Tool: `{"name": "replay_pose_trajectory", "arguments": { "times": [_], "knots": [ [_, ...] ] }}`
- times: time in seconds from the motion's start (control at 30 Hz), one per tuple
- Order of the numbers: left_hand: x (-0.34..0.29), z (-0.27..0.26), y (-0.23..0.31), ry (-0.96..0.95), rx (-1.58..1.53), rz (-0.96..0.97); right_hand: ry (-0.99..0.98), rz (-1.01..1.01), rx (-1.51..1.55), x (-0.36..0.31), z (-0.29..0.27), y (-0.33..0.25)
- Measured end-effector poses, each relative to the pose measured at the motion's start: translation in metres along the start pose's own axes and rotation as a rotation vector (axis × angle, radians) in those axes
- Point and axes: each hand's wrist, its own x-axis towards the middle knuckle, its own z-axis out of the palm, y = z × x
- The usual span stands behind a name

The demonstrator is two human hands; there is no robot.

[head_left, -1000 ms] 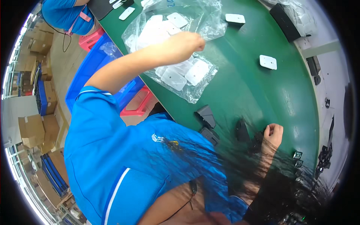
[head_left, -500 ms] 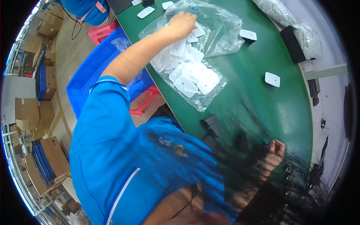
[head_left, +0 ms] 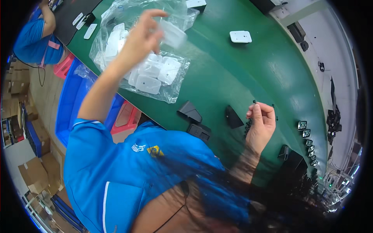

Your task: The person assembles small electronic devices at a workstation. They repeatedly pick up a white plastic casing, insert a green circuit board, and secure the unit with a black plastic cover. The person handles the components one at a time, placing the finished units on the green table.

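My left hand (head_left: 139, 43), blurred by motion, is over a clear plastic bag (head_left: 175, 87) full of white plates. A smeared white plate (head_left: 174, 35) with rounded corners is at its fingertips, seemingly gripped by them. More white plates (head_left: 148, 84), with small holes, lie heaped in the bag below. On the right, my right hand (head_left: 262, 130) is closed, thumb and forefinger pinching a small black screw-like piece (head_left: 255, 101). Several small black pieces (head_left: 248, 125) lie beside that hand. Near it stands a black wedge-shaped housing (head_left: 233, 117).
Two more black housings (head_left: 190, 111) (head_left: 199, 132) sit by the near table edge. A white-topped black unit (head_left: 241, 37) stands farther back. Small square parts (head_left: 306, 133) line the right side. A blue bin (head_left: 70, 105) is left of the table, with a co-worker's sleeve (head_left: 29, 37) beyond.
The view has turned, shifting the table leftward. My left hand has come up off the heap with a white plate at its fingers. My right hand now shows a black piece in its pinch.
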Motion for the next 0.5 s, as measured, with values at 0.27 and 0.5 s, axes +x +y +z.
{"name": "replay_pose_trajectory", "arguments": {
  "times": [0.27,0.5],
  "knots": [
    [-0.058,0.121,0.051,-0.485,-0.382,0.151,-0.047,-0.144,-0.096,-0.025,0.023,-0.003],
    [-0.064,0.141,0.048,-0.288,-0.271,0.417,-0.037,-0.399,-0.436,-0.026,0.020,-0.001]
  ]
}}
